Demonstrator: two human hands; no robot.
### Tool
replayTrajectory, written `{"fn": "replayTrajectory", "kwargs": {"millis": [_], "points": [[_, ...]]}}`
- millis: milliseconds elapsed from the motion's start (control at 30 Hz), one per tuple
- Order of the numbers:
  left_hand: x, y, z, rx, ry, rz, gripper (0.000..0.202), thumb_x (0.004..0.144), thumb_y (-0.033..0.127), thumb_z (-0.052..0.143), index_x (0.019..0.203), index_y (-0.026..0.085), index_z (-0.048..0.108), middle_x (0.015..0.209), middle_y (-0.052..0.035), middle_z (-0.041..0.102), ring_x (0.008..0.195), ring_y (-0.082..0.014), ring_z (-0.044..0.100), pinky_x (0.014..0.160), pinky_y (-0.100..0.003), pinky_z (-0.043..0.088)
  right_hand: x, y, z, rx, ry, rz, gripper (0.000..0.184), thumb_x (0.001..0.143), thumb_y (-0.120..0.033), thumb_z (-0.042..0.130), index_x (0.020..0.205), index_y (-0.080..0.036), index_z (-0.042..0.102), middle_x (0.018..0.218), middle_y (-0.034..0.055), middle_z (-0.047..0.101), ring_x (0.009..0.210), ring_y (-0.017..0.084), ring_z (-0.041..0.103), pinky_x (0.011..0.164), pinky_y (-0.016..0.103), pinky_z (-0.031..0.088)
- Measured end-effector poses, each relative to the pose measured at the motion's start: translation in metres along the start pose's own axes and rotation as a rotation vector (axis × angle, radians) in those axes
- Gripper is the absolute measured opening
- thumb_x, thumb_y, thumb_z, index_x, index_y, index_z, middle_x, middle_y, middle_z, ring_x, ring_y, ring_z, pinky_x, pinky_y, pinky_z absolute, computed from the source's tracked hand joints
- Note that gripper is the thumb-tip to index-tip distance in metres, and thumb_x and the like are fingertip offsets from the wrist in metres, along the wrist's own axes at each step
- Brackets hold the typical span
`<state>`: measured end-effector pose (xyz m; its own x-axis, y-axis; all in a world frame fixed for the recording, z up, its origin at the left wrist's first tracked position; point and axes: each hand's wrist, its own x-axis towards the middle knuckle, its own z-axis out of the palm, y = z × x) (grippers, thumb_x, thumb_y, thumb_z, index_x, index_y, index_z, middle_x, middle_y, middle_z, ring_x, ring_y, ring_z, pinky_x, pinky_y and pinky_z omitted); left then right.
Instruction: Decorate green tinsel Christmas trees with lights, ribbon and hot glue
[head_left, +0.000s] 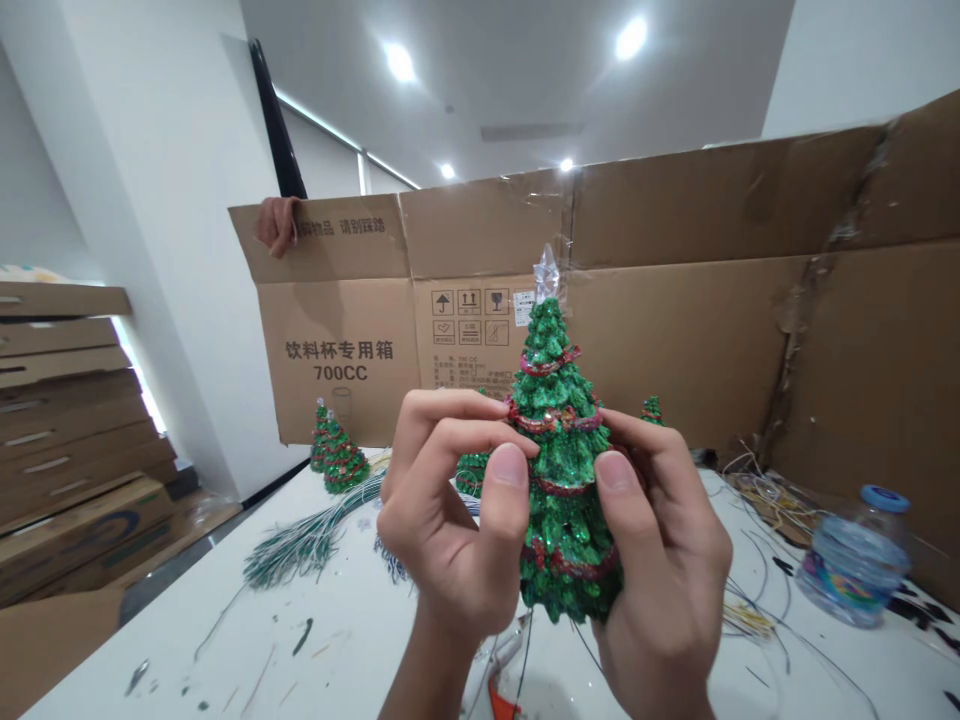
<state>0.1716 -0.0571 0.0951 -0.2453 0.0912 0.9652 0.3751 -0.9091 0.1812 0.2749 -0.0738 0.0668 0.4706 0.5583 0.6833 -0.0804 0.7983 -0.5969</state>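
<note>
Evidently the miniature Christmas tree (564,455) is the thing at risk, held upright above the table (180,640). The right hand (664,560) grips it, thumb on the front and fingers wrapped partly behind; the left hand (457,510) has its fingers curled at the tree's left edge, near the red garland (562,487), though I cannot tell whether they pinch the strand or merely touch it. A hard pull there might work the garland loose, and too tight a squeeze from the right could flake glitter off the branches. The clear star topper (547,272), unsupported at the tree's tip, would probably take a knock first if the grip slipped. Below the tree, thin dark wires (530,650) hang close to an orange-handled tool (504,700); lowered carelessly, they could snag on it or bend.
</note>
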Motion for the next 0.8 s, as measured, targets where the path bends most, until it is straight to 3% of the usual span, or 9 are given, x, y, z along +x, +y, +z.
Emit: {"fn": "replayTrajectory", "kwargs": {"millis": [400,800], "points": [[-0.0023,-0.0020,0.0018,-0.025,-0.012,-0.008,0.017,0.099,0.014,0.063,0.091,0.023,0.075,0.104,-0.0035,0.070,0.100,-0.0205,0.064,0.089,-0.041,0.052,0.0024,-0.0029,-0.0014,-0.034,-0.005,-0.027,0.018,0.106,-0.040,0.073,0.117,-0.029,0.081,0.103,0.0006,0.082,0.086,0.016,0.076,0.072,0.026,0.059],[-0.0010,-0.0001,0.0014,-0.002,0.003,-0.025,0.022,0.101,0.014,0.064,0.085,0.025,0.075,0.100,-0.0026,0.071,0.095,-0.0207,0.066,0.085,-0.041,0.054,-0.0002,-0.0025,0.0007,0.017,-0.008,0.041,0.019,0.106,-0.040,0.072,0.119,-0.029,0.080,0.108,0.0031,0.081,0.085,0.018,0.076,0.070,0.030,0.061]]}}
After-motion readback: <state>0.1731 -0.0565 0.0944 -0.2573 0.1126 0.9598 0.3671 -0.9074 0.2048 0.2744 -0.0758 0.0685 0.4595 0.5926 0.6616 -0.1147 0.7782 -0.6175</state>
